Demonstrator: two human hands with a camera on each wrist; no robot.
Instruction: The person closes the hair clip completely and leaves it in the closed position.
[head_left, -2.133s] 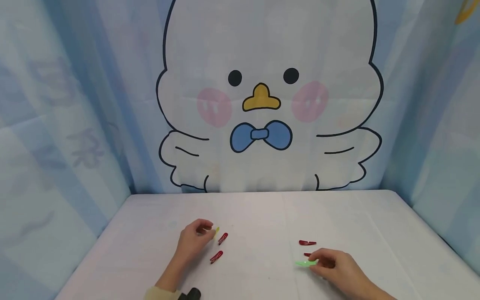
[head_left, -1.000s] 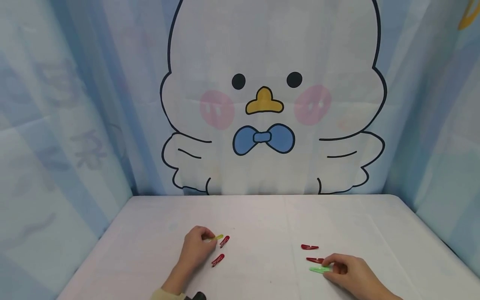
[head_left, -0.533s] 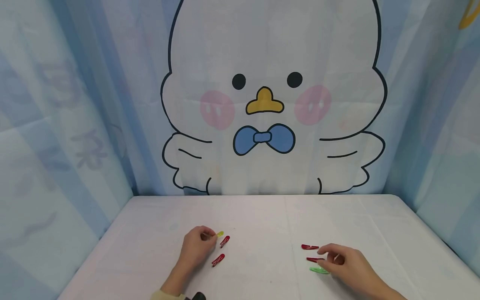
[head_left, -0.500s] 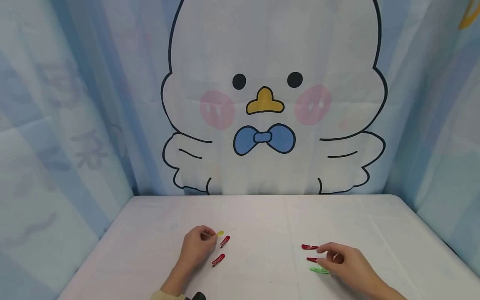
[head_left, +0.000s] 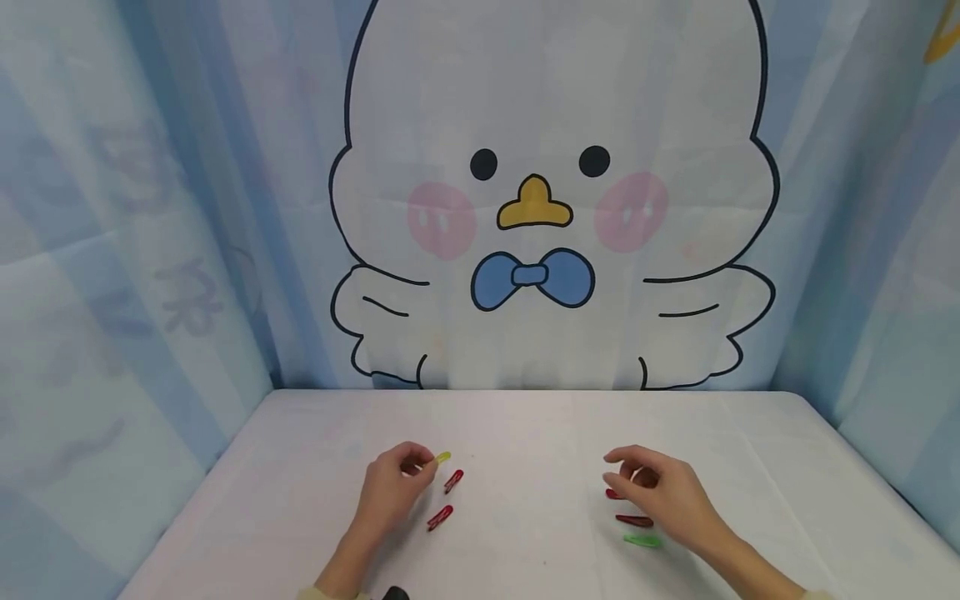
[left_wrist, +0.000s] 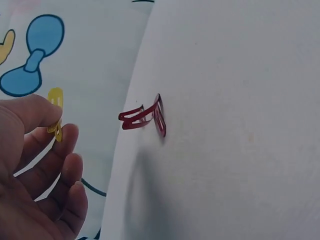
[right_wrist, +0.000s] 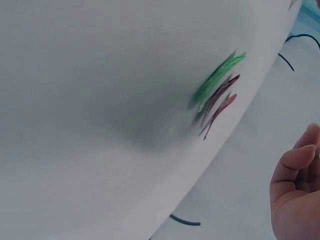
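My left hand point(head_left: 396, 483) pinches a yellow snap hair clip point(left_wrist: 56, 97) between thumb and fingertips, raised over the table. In the head view, two red hair clips point(head_left: 439, 517) lie slantwise just right of that hand. My right hand point(head_left: 663, 492) hovers on the other side, thumb and forefinger apart with nothing between them. Under and beside it are a green hair clip point(head_left: 642, 542) nearest me, a dark red clip point(head_left: 634, 521) behind it, and another red clip point(head_left: 612, 494) partly hidden by the thumb. The right wrist view shows these three lying side by side.
A white-covered table point(head_left: 532, 500) spans the front. Behind it hangs a curtain point(head_left: 540, 350) printed with a white bird in a blue bow tie, and patterned blue curtains point(head_left: 112, 292) close in the sides. A black object point(head_left: 395, 593) shows at the bottom edge.
My right hand has let go of the green clip, which lies on the table, and moved up and away toward the far side. The left hand, still pinching the yellow clip, has risen slightly.
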